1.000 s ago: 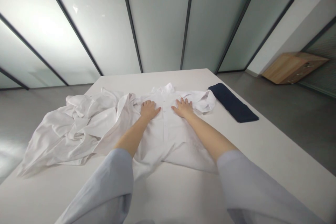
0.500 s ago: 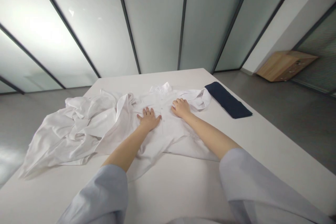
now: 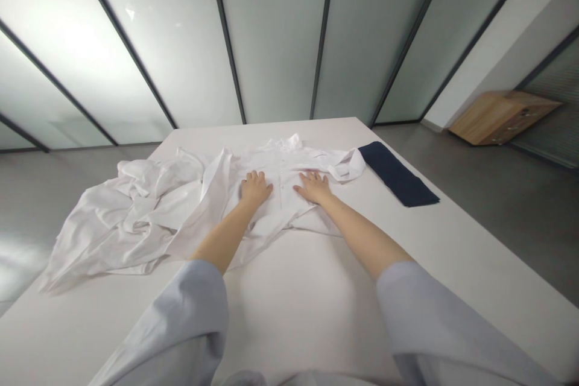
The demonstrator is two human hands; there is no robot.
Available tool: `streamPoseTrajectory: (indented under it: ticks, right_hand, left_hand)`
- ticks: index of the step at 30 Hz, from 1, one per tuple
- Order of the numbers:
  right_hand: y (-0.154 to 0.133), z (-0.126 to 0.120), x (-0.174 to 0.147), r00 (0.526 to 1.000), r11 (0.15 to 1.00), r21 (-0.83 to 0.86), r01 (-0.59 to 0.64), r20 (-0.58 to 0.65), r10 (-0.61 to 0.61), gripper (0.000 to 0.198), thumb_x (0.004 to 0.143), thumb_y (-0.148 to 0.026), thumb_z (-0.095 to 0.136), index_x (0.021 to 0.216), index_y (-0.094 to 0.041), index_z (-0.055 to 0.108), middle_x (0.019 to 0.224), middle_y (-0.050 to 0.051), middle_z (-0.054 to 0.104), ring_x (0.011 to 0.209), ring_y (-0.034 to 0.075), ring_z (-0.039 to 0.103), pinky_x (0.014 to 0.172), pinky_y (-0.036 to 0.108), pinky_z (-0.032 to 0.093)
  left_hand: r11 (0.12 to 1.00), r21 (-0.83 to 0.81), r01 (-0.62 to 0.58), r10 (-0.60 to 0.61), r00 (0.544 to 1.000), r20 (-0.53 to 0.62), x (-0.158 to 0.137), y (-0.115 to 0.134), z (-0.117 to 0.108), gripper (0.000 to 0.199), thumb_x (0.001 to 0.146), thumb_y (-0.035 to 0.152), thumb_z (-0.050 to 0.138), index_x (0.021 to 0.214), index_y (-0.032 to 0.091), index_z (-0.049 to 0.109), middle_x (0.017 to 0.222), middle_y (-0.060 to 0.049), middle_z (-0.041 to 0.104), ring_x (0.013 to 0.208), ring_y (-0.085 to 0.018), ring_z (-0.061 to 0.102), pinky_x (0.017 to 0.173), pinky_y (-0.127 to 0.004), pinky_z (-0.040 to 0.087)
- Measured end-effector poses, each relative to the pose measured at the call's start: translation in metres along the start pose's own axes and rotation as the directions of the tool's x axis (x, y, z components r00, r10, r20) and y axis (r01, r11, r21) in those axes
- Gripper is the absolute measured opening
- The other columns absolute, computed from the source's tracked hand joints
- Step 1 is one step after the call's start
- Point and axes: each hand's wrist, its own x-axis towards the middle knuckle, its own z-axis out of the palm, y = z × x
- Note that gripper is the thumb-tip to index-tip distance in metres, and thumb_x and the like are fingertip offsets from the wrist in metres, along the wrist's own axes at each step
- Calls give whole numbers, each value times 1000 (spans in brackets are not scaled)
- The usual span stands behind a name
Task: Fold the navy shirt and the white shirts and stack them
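Note:
A white button-up shirt (image 3: 281,192) lies on the table front side up, its collar at the far end and its hem toward me. My left hand (image 3: 256,188) rests on the shirt left of the button line, fingers slightly bent and thumb apart. On the other side of the buttons, my right hand (image 3: 315,187) lies flat with its fingers spread. Neither hand visibly grips the cloth. Past my right hand, one sleeve (image 3: 348,164) reaches toward a folded dark navy cloth (image 3: 400,175).
A crumpled heap of white fabric (image 3: 136,217) covers the left part of the white table (image 3: 307,301) and adjoins the shirt. Frosted glass panels (image 3: 280,36) stand behind the table. A wooden cabinet (image 3: 497,117) is on the floor at far right.
The shirt's lower part has shifted away from me, its hem now nearer my hands. My left fingers have drawn in from a wide spread; my right fingers have spread out.

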Motion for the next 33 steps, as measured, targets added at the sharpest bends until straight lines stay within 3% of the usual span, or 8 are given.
streamPoseTrajectory:
  ticks: [6, 10, 13, 19, 22, 25, 28, 33]
  right_hand:
    - [14, -14, 31, 997, 996, 46, 72, -23, -71, 63, 92, -57, 40, 147, -26, 39, 159, 8, 26, 143, 27, 25, 114, 51, 17]
    - [21, -21, 37, 999, 993, 111, 49, -28, -46, 52, 95, -49, 37, 139, -23, 50, 154, 8, 36, 140, 24, 31, 114, 44, 21]
    - [25, -24, 31, 995, 992, 114, 61, -83, -52, 46, 95, -42, 39, 130, -19, 58, 142, 10, 51, 129, 24, 46, 107, 37, 32]
    - [26, -24, -5, 989, 999, 46, -1, -149, 8, 42, 95, -43, 40, 114, -18, 67, 125, 13, 63, 118, 27, 54, 96, 36, 39]
    - [25, -24, -23, 988, 999, 44, -17, -153, 23, 48, 92, -54, 44, 115, -18, 67, 123, 13, 63, 116, 27, 54, 97, 36, 37]
    - [27, -25, -39, 989, 1000, 20, 14, -144, -11, 57, 87, -63, 47, 117, -18, 65, 122, 14, 62, 117, 29, 53, 96, 37, 37]
    - [32, -26, -54, 994, 1000, -9, 25, -103, -26, 67, 80, -70, 52, 118, -17, 63, 121, 16, 63, 115, 31, 54, 93, 39, 39]
    - [42, -28, -70, 999, 1000, -18, -6, -33, 5, 44, 83, -53, 59, 111, -19, 64, 115, 13, 67, 105, 28, 59, 84, 34, 42]
  left_hand:
    - [1000, 20, -8, 3, 976, 218, -28, 10, -5, 69, 87, 64, 35, 135, 15, 48, 143, -23, 44, 130, -38, 42, 99, -56, 38]
    - [1000, -12, 13, -10, 973, 229, -26, 7, 11, 82, 88, 69, 25, 151, 16, 28, 159, -21, 18, 145, -38, 17, 109, -64, 22]
    - [1000, -28, 6, 0, 980, 199, -14, 0, 17, 83, 89, 68, 20, 153, 14, 22, 160, -20, 14, 147, -36, 12, 111, -63, 17]
    - [994, -52, -94, 101, 985, 141, 11, -13, 15, 80, 90, 67, 28, 150, 14, 30, 158, -19, 22, 146, -32, 17, 115, -55, 18]
    - [988, -79, -134, 136, 991, 15, 11, -16, 10, 68, 90, 62, 38, 139, 15, 44, 150, -17, 39, 140, -29, 32, 113, -46, 26]
    - [982, -125, -142, 134, 989, -67, -4, -17, 1, 50, 93, 55, 36, 116, 17, 59, 123, -14, 60, 120, -27, 51, 103, -39, 37]
    - [959, -186, -213, 224, 974, 41, -32, -18, -9, 49, 90, 61, 39, 101, 21, 62, 101, -9, 65, 101, -25, 60, 92, -36, 44]
    - [933, -136, -332, 341, 939, 46, -75, -25, -12, 46, 80, 50, 60, 118, 23, 57, 120, -9, 59, 112, -25, 55, 95, -35, 43]
